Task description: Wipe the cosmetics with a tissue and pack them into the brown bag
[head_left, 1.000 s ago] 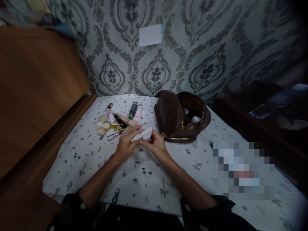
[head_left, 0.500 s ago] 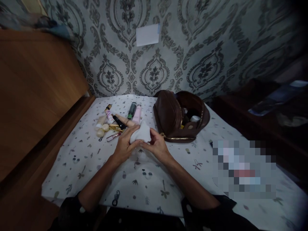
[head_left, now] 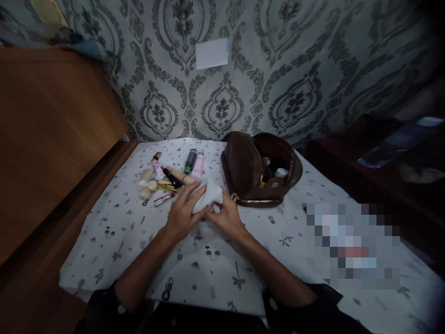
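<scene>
My left hand (head_left: 182,211) is closed on a white wipe (head_left: 208,197), its fingers lying over the near left side. From the right, my right hand (head_left: 227,213) grips the same wipe, thumb toward the left hand. A small pinkish item seems to show under the wipe's lower edge, but my fingers hide most of it. Just beyond my left hand lie a beige tube (head_left: 181,175), a black tube (head_left: 171,176) and a pink tube (head_left: 198,166). A dark green bottle (head_left: 190,161) rests beside the pink tube.
An unzipped brown toiletry bag (head_left: 243,169) stands behind and right of my hands, with a white-capped item (head_left: 281,172) inside. Left are a lip gloss (head_left: 164,199), cream-coloured round pieces (head_left: 144,192) and a gold item (head_left: 167,185). A wooden cabinet (head_left: 59,139) borders the left; a pixelated patch covers something at right.
My left fingers have spread further over the wipe, and the wipe has shifted slightly right and turned in my hands. The bag and cosmetics stay in place.
</scene>
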Available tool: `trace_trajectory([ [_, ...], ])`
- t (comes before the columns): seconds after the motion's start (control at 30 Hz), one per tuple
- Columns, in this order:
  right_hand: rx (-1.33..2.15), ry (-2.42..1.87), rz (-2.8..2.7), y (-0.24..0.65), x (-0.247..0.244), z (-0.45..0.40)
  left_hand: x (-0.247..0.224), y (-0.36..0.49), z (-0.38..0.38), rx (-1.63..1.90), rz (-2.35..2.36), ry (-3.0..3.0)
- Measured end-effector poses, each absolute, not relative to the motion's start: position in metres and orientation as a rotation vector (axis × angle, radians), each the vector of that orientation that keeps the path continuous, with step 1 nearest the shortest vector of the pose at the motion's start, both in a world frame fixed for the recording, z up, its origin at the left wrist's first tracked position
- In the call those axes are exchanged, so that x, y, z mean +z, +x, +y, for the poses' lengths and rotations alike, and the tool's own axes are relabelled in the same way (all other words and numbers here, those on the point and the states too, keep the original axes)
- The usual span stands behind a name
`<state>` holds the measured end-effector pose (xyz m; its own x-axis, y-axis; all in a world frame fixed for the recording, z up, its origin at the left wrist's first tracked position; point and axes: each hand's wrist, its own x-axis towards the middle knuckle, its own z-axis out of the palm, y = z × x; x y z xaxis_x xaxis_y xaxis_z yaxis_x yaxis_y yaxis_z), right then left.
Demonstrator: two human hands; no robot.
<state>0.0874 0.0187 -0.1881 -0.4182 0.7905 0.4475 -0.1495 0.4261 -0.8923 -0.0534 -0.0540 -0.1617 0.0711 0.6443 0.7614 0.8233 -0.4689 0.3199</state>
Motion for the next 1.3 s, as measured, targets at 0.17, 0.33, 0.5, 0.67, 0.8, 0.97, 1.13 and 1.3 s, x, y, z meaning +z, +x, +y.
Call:
trace_trajectory([
  [0.17,1.484,-0.611,-1.446,0.087,-0.178,0.019,-0.159,-0.056,-0.053,-1.703,-1.452,-2.099],
  [0.33,1.697,-0.590,-1.320,0.088,-0.167,0.015,-0.154,-0.056,-0.053,-2.157,-1.845,-1.910],
  [0.5,1.720,-0.600,-1.332,0.087,-0.167,0.012,-0.162,-0.049,-0.052,-2.266,-1.956,-2.082],
  [0.67,1.624,-0.661,-1.278,0.088,-0.171,0.017,-0.166,-0.043,-0.054,-2.026,-1.816,-2.257],
  [0.8,1.609,-0.674,-1.213,0.089,-0.175,0.022,-0.168,-0.041,-0.056,-1.646,-1.707,-2.375],
  [0.97,1.667,-0.585,-1.279,0.088,-0.176,0.019,-0.168,-0.041,-0.055,-1.839,-1.740,-2.310],
  [1.13,1.587,-0.581,-1.452,0.089,-0.175,0.017,-0.161,-0.041,-0.052,-2.449,-1.999,-2.091],
  [1.3,1.391,-0.540,-1.741,0.093,-0.174,0.020,-0.161,-0.038,-0.046,-2.938,-2.246,-1.796],
])
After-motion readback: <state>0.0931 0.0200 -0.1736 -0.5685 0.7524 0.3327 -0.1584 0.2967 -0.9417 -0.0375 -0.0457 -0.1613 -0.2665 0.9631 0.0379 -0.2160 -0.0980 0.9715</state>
